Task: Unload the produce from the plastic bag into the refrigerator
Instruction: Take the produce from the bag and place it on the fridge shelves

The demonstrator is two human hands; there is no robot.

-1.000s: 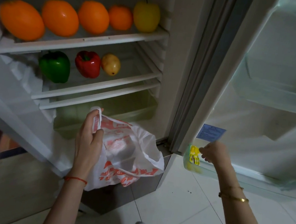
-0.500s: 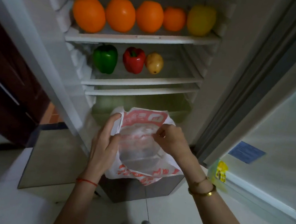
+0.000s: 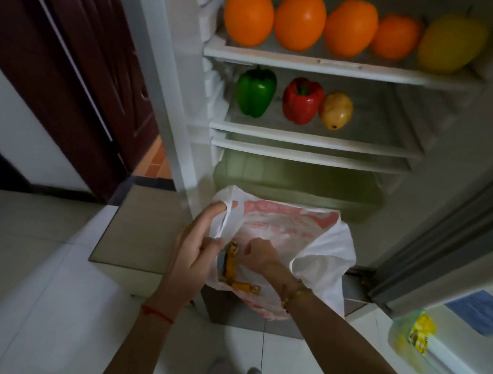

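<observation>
The plastic bag [image 3: 308, 253] was held open in front of the refrigerator [image 3: 336, 69], just below its greenish bottom drawer [image 3: 297, 181]. The bag's left rim was gripped by the left hand [image 3: 193, 252], the thumb and curled lower fingers closed on the film while the forefinger lay straight along it. The right hand [image 3: 256, 254] was sunk into the bag's mouth with its fingers curled; what they held, if anything, could not be told. A yellow-brown item [image 3: 231, 268], too blurred to identify, was seen inside the bag just left of that hand.

Above the bag, the upper shelf [image 3: 337, 66] was filled with four oranges [image 3: 300, 20] and a yellow fruit [image 3: 450, 43]; the shelf beneath carried a green pepper [image 3: 255, 91], a red pepper [image 3: 303, 100] and a potato-like piece [image 3: 336, 110], with bare room to their right.

Several failures were judged possible. The thin film could be torn, or slipped from the one-sided grip, if the item were pulled out against it. The item could be dropped to the floor beneath the bag if it were only loosely caught. If the crowded upper shelf were chosen, a round fruit could be nudged off its edge.
</observation>
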